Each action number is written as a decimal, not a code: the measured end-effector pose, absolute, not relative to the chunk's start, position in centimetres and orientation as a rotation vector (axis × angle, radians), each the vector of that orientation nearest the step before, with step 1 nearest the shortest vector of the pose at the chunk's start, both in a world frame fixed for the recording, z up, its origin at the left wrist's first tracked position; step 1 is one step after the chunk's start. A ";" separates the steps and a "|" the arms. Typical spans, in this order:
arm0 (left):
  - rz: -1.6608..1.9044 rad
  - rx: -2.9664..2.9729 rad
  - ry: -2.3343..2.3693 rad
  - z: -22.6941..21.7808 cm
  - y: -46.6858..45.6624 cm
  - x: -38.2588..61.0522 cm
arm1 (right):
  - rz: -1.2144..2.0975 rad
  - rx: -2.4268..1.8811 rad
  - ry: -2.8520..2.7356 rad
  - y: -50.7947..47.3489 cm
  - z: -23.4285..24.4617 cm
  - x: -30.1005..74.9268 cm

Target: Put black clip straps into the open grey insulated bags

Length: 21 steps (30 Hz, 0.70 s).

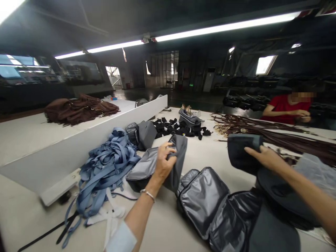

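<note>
My left hand (165,161) is closed on the upper edge of a dark grey bag (179,157) with a silvery lining, which stands partly raised on the table. My right hand (266,159) pinches a dark flat piece of fabric (240,154) and holds it up over the table's right side. Between my hands, nearer to me, an insulated bag (204,196) lies spread open with its shiny silver lining upward. Below my right forearm there is a stack of dark fabric pieces (280,192), part of it covered by the arm.
A heap of blue webbing straps (110,164) lies left, beside a low white divider (91,134). Another grey bag (147,134) and small black parts (181,127) sit beyond. Brown straps (275,136) cover the far right, near a person in red (282,108). Clear plastic (317,171) lies right.
</note>
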<state>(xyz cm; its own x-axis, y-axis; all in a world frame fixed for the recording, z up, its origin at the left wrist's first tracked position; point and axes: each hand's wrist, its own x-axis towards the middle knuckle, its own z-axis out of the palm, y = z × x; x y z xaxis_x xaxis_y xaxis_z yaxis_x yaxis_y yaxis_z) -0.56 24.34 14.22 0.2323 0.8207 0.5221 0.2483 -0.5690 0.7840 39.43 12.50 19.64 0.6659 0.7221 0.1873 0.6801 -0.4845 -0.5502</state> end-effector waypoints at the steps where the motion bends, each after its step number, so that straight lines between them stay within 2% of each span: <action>1: 1.109 2.004 0.921 12.0 24.0 1.9 | 0.156 -2.231 -1.136 13.4 16.8 38.2; 4: 0.453 2.158 0.544 3.8 21.8 8.4 | 0.295 -2.157 -1.280 15.2 6.9 33.9; 6: 0.291 2.237 0.530 -0.9 20.2 11.1 | 0.306 -2.141 -1.326 15.4 1.0 32.1; 8: 0.305 2.269 0.487 -3.3 19.3 12.1 | 0.293 -2.076 -1.281 14.7 -2.6 31.8; 10: 0.349 2.257 0.449 -3.7 19.3 11.7 | 0.391 -1.993 -1.246 13.7 -3.5 32.6; 13: 0.359 2.229 0.457 -2.6 20.2 10.5 | 0.568 -1.979 -1.144 12.7 -1.7 34.1; 17: 0.392 2.243 0.462 -1.9 20.7 10.0 | 0.679 -1.938 -1.078 12.5 0.2 34.1; 21: 0.420 2.282 0.439 -2.9 20.1 10.2 | 0.718 -1.839 -1.143 12.8 -0.3 33.0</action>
